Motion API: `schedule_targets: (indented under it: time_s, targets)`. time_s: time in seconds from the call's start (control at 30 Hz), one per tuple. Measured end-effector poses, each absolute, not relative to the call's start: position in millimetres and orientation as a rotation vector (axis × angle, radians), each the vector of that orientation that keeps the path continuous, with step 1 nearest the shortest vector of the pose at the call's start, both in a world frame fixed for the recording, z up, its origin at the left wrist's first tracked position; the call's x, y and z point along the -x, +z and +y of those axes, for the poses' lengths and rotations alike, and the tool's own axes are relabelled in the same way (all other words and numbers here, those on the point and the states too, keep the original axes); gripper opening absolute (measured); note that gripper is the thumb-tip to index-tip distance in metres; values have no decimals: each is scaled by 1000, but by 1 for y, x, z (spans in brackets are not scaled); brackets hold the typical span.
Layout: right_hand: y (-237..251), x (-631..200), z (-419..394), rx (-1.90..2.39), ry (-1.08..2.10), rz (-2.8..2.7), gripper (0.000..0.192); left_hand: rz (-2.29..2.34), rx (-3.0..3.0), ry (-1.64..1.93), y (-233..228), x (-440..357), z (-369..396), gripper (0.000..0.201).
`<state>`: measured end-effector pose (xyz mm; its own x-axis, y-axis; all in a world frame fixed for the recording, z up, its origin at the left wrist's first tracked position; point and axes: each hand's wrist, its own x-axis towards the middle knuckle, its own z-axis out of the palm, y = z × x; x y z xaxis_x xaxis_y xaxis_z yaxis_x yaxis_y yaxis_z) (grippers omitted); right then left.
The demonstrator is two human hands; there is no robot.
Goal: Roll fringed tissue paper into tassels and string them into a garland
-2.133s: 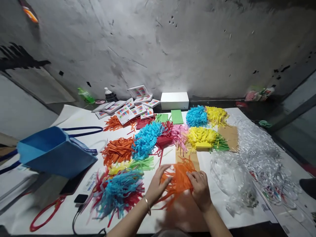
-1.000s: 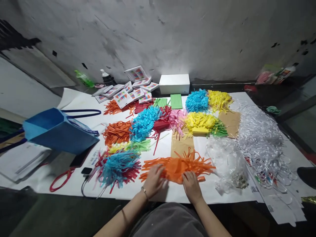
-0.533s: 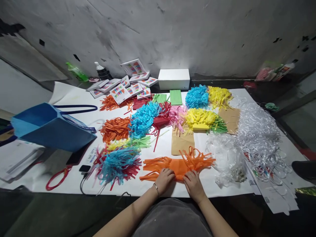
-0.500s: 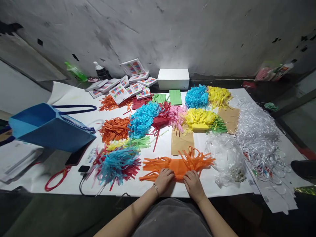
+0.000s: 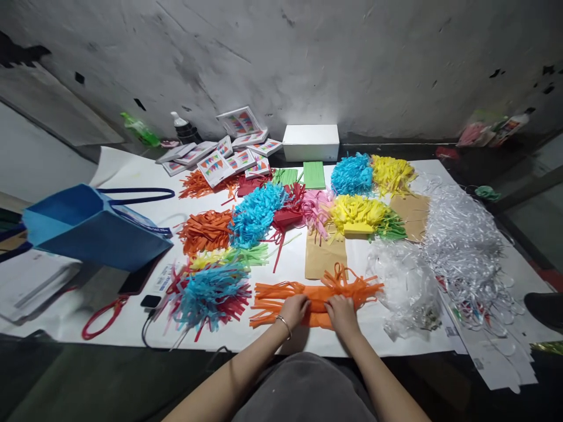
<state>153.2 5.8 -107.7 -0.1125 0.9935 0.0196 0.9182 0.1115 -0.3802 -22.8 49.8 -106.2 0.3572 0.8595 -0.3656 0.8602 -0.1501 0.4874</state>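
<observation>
An orange paper fringe piece (image 5: 315,293) lies flat near the front edge of the white-covered table (image 5: 132,205), its cut strips fanning out to both sides. My left hand (image 5: 294,309) presses on its middle band from the left. My right hand (image 5: 342,310) grips the same band just to the right, fingers curled over the folded edge. A brown paper bag (image 5: 324,258) lies just behind the orange piece.
Piles of blue (image 5: 257,214), orange (image 5: 206,230), yellow (image 5: 356,214), pink and red fringe fill the table's middle. A blue tote bag (image 5: 94,228) stands at the left, clear plastic wrappers (image 5: 457,246) heap at the right, and a white box (image 5: 311,142) and printed packets (image 5: 215,164) sit by the wall.
The orange fringe was spread flat near the table's front edge, and both hands have moved up onto its middle band. The camera view dropped lower.
</observation>
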Motion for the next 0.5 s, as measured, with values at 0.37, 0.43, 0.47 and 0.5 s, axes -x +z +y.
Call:
schedule_targets:
  time_s: [0.37, 0.43, 0.47, 0.5]
  targets:
    - [-115, -153, 27, 2137, 408, -2014, 21, 1683, -1859, -39, -101, 14, 70, 20]
    - [-117, -152, 27, 2172, 390, -2009, 21, 1679, -1878, -30, -98, 14, 70, 21]
    - [-117, -151, 27, 2186, 380, -2007, 21, 1671, -1889, -26, -97, 14, 70, 20]
    - [-118, -151, 27, 2198, 370, -2005, 22, 1663, -1898, -25, -97, 14, 70, 19]
